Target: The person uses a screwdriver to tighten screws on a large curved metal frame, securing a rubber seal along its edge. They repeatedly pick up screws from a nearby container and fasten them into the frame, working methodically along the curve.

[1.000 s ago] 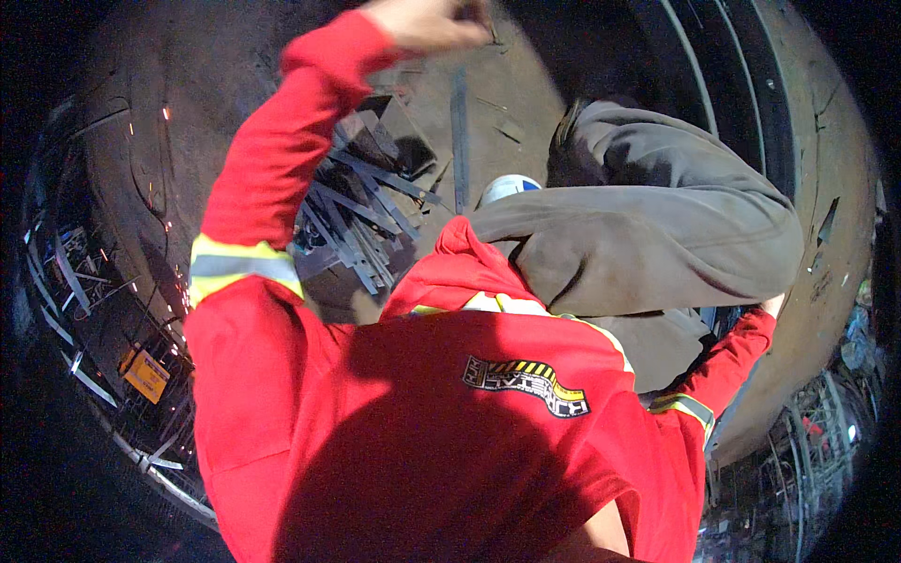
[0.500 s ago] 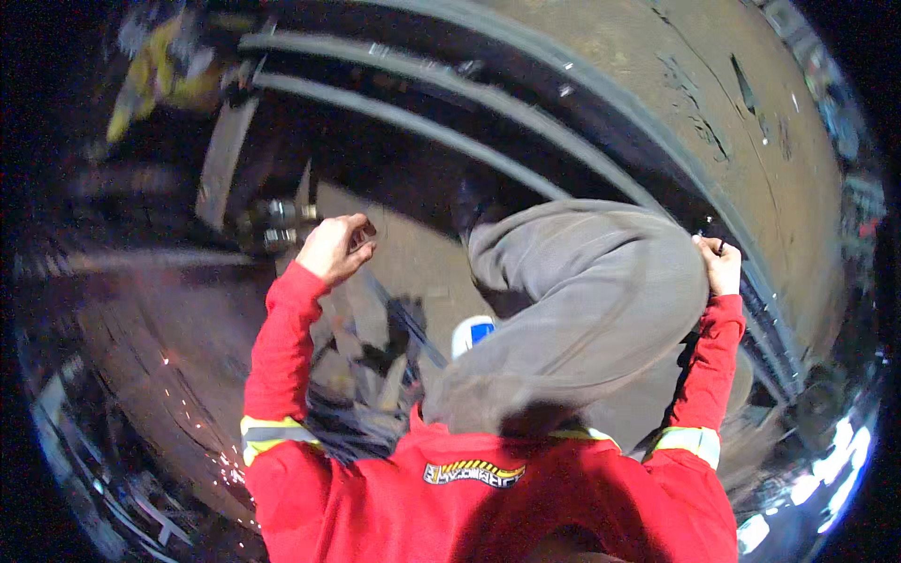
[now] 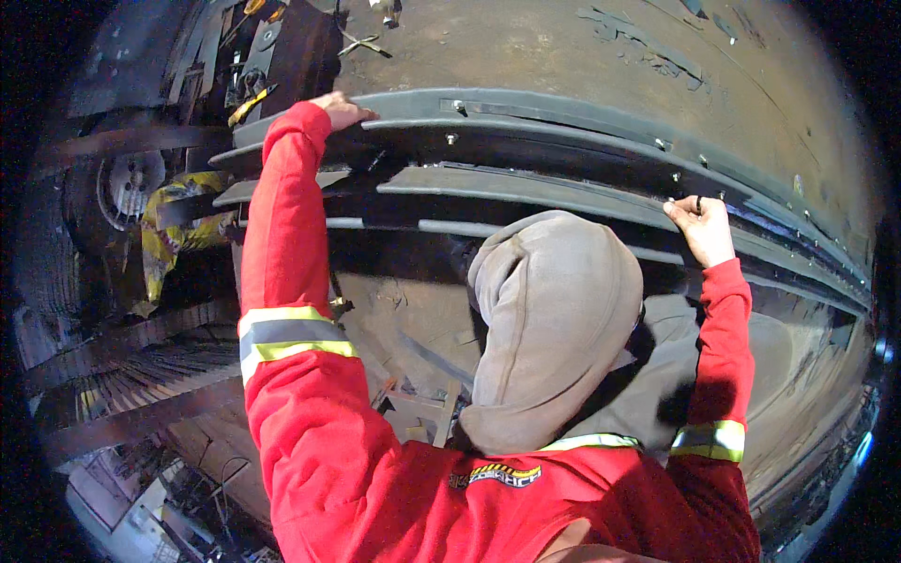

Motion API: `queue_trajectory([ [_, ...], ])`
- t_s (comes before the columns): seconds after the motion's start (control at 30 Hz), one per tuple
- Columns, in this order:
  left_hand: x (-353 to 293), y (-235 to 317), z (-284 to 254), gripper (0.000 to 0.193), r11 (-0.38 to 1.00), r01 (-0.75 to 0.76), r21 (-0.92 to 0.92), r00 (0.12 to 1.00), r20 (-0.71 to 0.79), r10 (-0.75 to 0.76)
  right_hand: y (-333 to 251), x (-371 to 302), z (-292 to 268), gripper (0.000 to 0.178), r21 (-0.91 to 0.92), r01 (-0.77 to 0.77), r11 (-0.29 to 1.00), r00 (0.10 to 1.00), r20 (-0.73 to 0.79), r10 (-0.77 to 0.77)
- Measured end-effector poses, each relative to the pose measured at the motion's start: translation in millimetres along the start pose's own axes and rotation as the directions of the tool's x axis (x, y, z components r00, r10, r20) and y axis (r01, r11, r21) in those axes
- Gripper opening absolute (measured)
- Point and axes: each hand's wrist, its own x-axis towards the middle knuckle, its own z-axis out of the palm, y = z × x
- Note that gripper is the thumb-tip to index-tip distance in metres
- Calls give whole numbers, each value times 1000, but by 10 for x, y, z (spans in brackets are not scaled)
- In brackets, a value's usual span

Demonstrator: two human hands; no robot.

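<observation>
Long grey steel beams [image 3: 526,192] run side by side across the view, curving down to the right. My left hand [image 3: 340,110] reaches over them, its fingers bent onto the edge of the farthest beam [image 3: 413,103]. The undersides of those fingers are hidden. Over the nearer beams is my right hand [image 3: 706,231], thumb and fingertips pinched round a small white piece [image 3: 669,201] that looks like chalk. A dark band shows on one of its fingers. Small bright bolts or studs [image 3: 458,106] stick up along the beams.
Beyond the beams lies a brown, scuffed steel plate [image 3: 582,75]. At the left are a yellow patterned bundle [image 3: 183,230], a round metal disc [image 3: 131,185] and a yellow-handled tool [image 3: 251,105]. My bent grey-trousered knee [image 3: 558,300] is between my arms.
The view has turned, bringing the beams across the front. My left hand has gone from mid-air to the far beam's edge. My right hand has moved from beside the knee to above the beams.
</observation>
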Motion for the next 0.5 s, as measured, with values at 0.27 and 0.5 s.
queue_trajectory([
  [0.27, -794, -322, 62, 42, 753, 445, -485, 566, -499, -656, 7, -33, 2, 23, 46, 86, 995, 996, -18, -85],
  [0.5, -1391, 226, 1722, 55, 364, 600, -712, 230, -282, -931, 124, 51, -21, 29, -62, 183, 981, 983, 23, -182],
])
